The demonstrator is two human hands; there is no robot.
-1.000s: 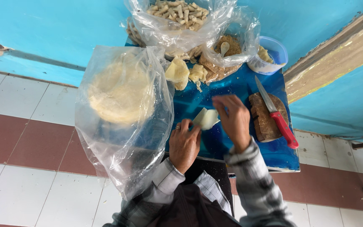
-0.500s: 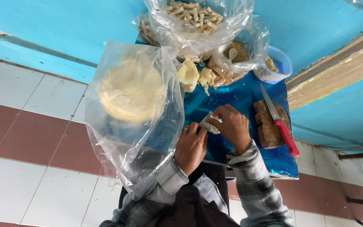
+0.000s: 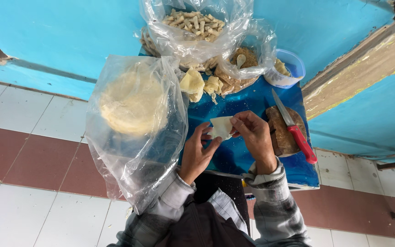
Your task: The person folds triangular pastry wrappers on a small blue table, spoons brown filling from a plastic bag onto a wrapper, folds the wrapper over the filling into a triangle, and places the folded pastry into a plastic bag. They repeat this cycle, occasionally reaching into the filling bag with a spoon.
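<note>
Both hands, left (image 3: pixel 196 153); right (image 3: pixel 253 136); pinch a pale wrapper (image 3: pixel 221 126) over the blue table (image 3: pixel 243 98).

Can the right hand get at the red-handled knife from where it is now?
Probably yes: the red-handled knife lies uncovered on the wooden board beside the right hand, but that hand is pinching the pale wrapper.

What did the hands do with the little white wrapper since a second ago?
Both hands, left hand and right hand, kept hold of the pale wrapper and opened it flatter between the fingertips. The red-handled knife, the bag of round sheets and the blue table stayed put.
</note>
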